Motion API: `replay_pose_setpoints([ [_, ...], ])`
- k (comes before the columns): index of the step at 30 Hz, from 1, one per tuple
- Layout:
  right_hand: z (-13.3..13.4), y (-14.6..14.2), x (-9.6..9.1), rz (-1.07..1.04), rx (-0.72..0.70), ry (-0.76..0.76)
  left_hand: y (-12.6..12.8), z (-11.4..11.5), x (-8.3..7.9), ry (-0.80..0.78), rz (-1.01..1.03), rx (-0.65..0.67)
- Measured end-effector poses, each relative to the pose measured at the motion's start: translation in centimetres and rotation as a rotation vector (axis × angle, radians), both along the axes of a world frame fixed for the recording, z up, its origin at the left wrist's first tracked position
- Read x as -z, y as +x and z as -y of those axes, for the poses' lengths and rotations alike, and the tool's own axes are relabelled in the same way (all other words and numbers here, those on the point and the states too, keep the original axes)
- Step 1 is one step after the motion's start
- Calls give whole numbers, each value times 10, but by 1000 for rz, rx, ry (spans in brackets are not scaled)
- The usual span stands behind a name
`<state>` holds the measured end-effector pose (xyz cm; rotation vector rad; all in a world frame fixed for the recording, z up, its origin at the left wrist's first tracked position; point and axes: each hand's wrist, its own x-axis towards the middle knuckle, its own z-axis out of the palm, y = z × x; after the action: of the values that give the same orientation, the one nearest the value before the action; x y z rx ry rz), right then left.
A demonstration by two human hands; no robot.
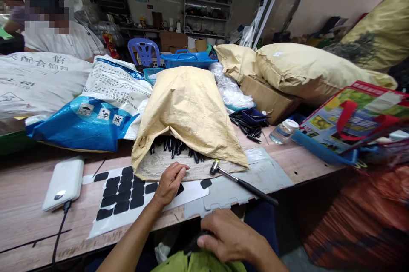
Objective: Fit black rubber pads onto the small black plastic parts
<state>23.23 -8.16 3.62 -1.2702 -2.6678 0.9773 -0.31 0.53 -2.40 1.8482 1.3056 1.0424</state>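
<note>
My left hand (171, 183) is at the front edge of a tan woven sack (188, 106), its fingers curled together; what they hold, if anything, is hidden. Inside the sack's open mouth lie several black pen-like parts (174, 146). Low over my lap, my right hand (228, 234) closes around a black object (194, 241) with a rounded end, mostly covered by the fingers. A small hammer (246, 181) with a black handle lies between the sack and the table's front edge. Beneath my left wrist is a white sheet with black rounded-square pads (123, 191).
A white power bank (64, 183) with a cable sits at left, near a blue-and-white sack (105, 106). To the right stand a clear jar (283, 131), black parts (246, 125) and a blue tray (322, 148) holding a printed bag. A co-worker (57, 29) sits across the table.
</note>
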Motion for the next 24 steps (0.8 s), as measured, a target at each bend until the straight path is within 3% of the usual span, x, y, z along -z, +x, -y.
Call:
replay_pose_setpoints([
  [5,17,4,53,304,236,-58,1,0,-2,12,-10,5],
  [11,21,-15,101,477,264,-112,1,0,0,15,-17,19],
  [18,27,-27,143,410,289,-48,0,-1,1,23,-8,20],
  [24,32,-24,158,437,260,-79,1,1,0,29,-10,10],
])
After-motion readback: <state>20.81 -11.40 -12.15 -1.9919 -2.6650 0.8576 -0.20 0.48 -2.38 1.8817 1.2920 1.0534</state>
